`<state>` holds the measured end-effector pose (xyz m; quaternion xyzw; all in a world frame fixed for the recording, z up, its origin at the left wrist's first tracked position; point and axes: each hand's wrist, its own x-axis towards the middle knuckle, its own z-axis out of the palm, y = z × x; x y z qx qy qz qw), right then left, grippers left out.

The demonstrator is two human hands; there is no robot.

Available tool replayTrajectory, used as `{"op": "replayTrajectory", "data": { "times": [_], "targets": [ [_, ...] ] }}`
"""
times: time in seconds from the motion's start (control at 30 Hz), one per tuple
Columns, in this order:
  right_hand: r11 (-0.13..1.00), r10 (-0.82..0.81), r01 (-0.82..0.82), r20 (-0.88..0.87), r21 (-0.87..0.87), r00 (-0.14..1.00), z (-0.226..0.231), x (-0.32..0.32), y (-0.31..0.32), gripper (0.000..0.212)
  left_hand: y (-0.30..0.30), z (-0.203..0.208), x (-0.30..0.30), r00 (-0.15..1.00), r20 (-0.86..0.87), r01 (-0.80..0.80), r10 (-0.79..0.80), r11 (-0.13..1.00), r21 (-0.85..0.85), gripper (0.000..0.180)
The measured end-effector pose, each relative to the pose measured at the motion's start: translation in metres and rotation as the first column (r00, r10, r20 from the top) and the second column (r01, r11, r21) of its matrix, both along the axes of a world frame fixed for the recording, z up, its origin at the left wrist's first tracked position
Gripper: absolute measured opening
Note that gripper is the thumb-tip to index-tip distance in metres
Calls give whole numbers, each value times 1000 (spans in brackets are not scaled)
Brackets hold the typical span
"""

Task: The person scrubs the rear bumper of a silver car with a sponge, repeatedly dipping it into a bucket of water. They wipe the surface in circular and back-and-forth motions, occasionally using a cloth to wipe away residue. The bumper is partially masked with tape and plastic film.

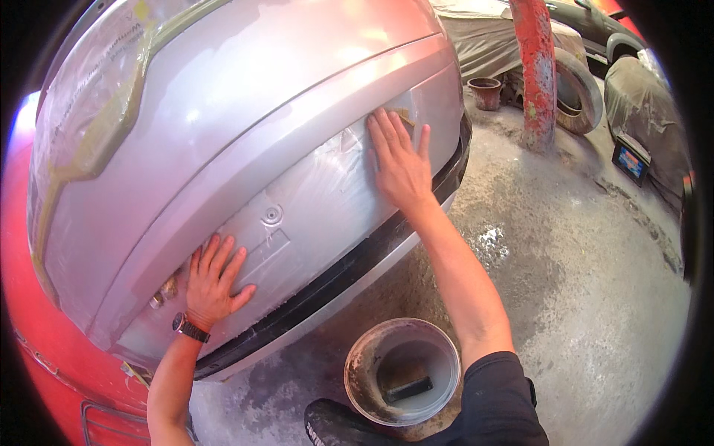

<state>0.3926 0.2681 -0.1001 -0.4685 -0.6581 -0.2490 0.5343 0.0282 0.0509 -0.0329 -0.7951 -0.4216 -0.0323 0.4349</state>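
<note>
A silver-grey car tailgate (216,97) fills the left and middle, its recessed panel streaked with wet, pale smears. My left hand (213,286), with a dark watch (190,327) at the wrist, lies on the panel's left part, fingers spread. Beside it is a small opening with shiny, brownish fittings (165,291). On the panel's right part my right hand (400,160) rests flat, fingers stretched and thumb apart. A brown patch (407,117) shows by its fingers; whether anything lies under the palm is hidden. Between both hands is a round fitting (272,215).
Below the black bumper strip (320,286) stands a round bucket (402,336) with a dark block inside, near my shoe (335,424). A red post (532,74), tyre (576,93), small pot (486,94) and battery (631,158) stand at right. Red bodywork (67,372) curves along the left.
</note>
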Motion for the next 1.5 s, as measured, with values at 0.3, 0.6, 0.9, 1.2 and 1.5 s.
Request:
{"op": "replayTrajectory", "data": {
  "times": [0.3, 0.6, 0.9, 1.2, 1.5],
  "targets": [
    [1000, -15, 13, -86, -20, 996, 10, -7, -7, 65, -1, 1, 1, 1000, -2, 3, -3, 1000, -1, 73],
    [987, -157, 159, 47, -21, 986, 10, 19, -2, 60, -1, -2, -3, 1000, 3, -3, 4, 1000, -23, 76],
    [998, 14, -24, -141, -66, 990, -47, 4, -2, 64, -1, -3, -7, 1000, 24, -9, 10, 999, -42, 76],
    [993, 24, -45, -179, -110, 984, -85, 6, -14, 65, 1, -3, -3, 999, 39, -8, 10, 999, -42, 79],
    [987, 69, -92, -171, -130, 983, -90, 4, -17, 60, 2, -1, -5, 999, 45, 10, -8, 1000, -29, 78]
  ]
}}
